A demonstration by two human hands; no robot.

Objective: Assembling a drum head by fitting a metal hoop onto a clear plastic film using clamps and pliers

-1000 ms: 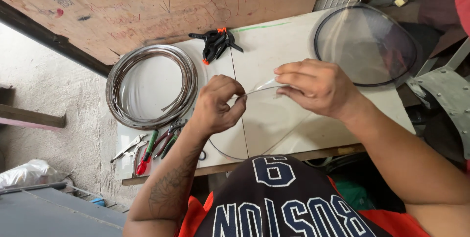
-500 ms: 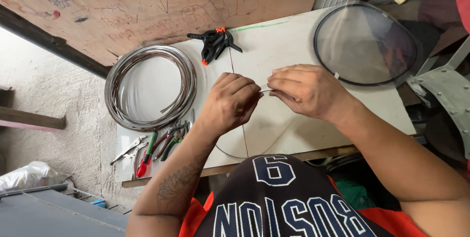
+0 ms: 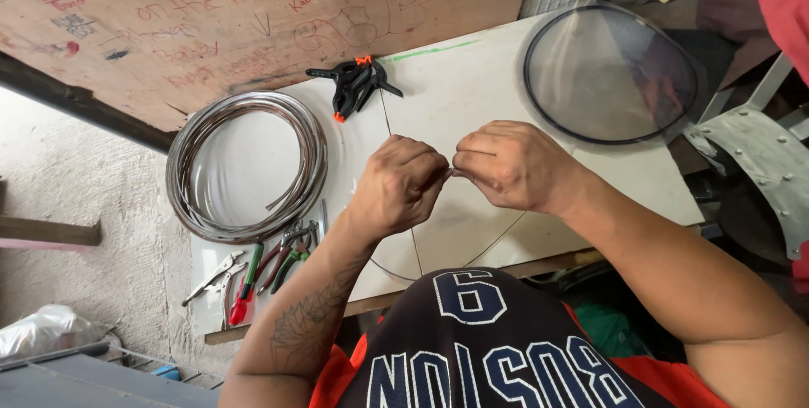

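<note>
Here, left hand [image 3: 398, 182] and right hand [image 3: 508, 163] grips pinch thin wire [image 3: 415, 244] between knuckles.

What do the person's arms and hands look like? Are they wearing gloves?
No gloves: both the left hand and the right hand are bare, and so are the arms. The left forearm has a dark leafy tattoo. No watch or rings show.

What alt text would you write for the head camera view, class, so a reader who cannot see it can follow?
Seen from above, a person's left hand and right hand meet over a white table, pinching a thin wire between them. A coil of grey strip, black clamps, pliers and a round mesh hoop lie around.
</note>
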